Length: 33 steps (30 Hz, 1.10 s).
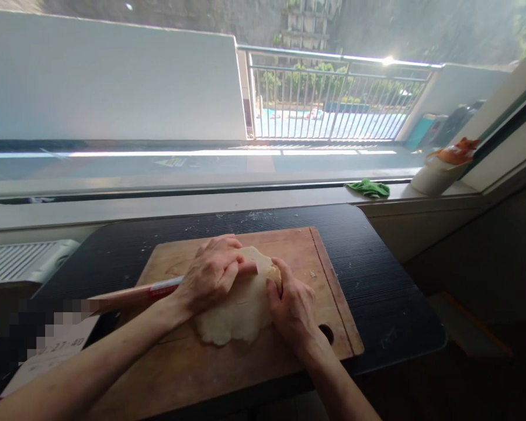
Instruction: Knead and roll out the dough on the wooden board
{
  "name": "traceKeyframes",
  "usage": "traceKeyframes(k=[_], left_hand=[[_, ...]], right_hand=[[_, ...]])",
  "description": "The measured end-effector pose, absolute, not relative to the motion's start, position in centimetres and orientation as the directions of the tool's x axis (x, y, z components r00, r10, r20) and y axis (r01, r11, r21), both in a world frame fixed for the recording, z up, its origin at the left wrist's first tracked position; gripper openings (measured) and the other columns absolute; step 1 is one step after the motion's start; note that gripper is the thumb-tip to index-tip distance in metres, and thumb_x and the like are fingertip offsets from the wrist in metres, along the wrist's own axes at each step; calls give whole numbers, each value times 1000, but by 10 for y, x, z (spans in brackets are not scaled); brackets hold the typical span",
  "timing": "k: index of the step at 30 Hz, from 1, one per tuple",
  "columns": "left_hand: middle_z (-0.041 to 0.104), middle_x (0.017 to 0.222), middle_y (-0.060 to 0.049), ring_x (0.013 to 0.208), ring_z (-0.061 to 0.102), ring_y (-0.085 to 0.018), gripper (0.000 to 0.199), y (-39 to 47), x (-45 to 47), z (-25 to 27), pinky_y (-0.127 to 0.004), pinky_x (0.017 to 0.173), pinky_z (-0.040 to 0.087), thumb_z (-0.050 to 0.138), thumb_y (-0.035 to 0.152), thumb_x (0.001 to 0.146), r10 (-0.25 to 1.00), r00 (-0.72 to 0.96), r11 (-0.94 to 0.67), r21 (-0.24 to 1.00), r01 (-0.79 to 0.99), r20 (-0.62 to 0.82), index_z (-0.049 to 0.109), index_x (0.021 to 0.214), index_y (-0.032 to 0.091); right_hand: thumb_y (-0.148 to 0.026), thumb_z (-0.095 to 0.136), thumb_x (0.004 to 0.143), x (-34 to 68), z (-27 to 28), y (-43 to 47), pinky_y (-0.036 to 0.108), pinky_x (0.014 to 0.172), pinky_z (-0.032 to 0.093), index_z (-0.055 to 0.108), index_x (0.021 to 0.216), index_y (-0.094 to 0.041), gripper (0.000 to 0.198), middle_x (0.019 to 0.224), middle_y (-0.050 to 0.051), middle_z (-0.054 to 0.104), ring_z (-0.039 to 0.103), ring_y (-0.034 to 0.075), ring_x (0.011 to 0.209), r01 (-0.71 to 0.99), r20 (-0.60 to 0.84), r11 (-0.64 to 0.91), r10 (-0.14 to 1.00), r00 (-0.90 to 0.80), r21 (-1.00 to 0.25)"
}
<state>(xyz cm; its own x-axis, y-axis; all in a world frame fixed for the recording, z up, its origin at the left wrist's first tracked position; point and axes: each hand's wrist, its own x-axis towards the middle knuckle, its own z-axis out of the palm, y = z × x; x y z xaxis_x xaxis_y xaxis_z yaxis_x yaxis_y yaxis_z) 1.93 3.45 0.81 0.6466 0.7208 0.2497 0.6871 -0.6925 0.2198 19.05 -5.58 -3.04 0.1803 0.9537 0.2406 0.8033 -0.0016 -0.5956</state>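
A flat, uneven sheet of pale dough (pixel 232 316) lies on a wooden cutting board (pixel 284 362). My left hand (pixel 213 269) is closed round a wooden rolling pin (pixel 131 297). The pin's short end sticks out past my fingers over the dough, and its long part, with a red and white label, reaches left beyond the board. At the dough's right edge, my right hand (pixel 293 298) is curled, thumb and fingers closed on the rim. A tan patch shows between them; whether it is dough or board I cannot tell.
The board rests on a black table (pixel 355 251) dusted with flour. A sheet of paper (pixel 56 356) lies at the lower left. On the windowsill are a green cloth (pixel 370 187) and a white pot (pixel 436 177) with something orange on top. A white radiator (pixel 26 260) stands at left.
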Motion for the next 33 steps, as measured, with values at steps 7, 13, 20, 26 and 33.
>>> traceKeyframes(k=[7, 13, 20, 26, 33], left_hand=[[60, 82, -8, 82, 53, -22, 29, 48, 59, 6, -37, 76, 42, 35, 28, 87, 842, 472, -517, 146, 843, 261, 56, 70, 18], [58, 78, -7, 80, 50, -21, 23, 44, 27, 6, -38, 78, 40, 38, 27, 86, 745, 613, -652, 90, 753, 263, 53, 70, 19], [62, 105, -10, 104, 52, -27, 29, 101, 42, -3, -44, 88, 39, 35, 30, 87, 928, 335, -360, 161, 919, 166, 60, 95, 19], [54, 132, -8, 126, 42, -25, 49, 75, 42, -4, -44, 102, 32, 22, 39, 94, 862, 501, -506, 104, 856, 70, 54, 125, 19], [41, 145, -6, 137, 28, -26, 53, 68, 38, -6, -51, 108, 22, 18, 43, 94, 876, 477, -482, 75, 873, 75, 43, 137, 24]], right_hand=[[-30, 42, 91, 189, -29, -56, 26, 64, 40, 47, 130, -25, 40, 80, 1, 70, 65, 19, 69, 792, 241, -13, 949, 202, -610], [-29, 40, 91, 190, -30, -57, 25, 64, 40, 46, 131, -23, 40, 80, 1, 70, 65, 18, 70, 787, 242, 4, 953, 185, -617], [-31, 41, 91, 189, -28, -57, 25, 62, 39, 47, 130, -25, 40, 75, 0, 69, 64, 18, 66, 796, 234, -16, 952, 197, -605], [-29, 41, 91, 189, -32, -58, 24, 62, 39, 46, 130, -24, 40, 80, -1, 69, 64, 16, 67, 789, 267, 6, 942, 202, -614], [-29, 41, 91, 191, -29, -59, 25, 62, 39, 46, 131, -23, 40, 80, -1, 69, 64, 16, 66, 806, 272, 21, 946, 175, -592]])
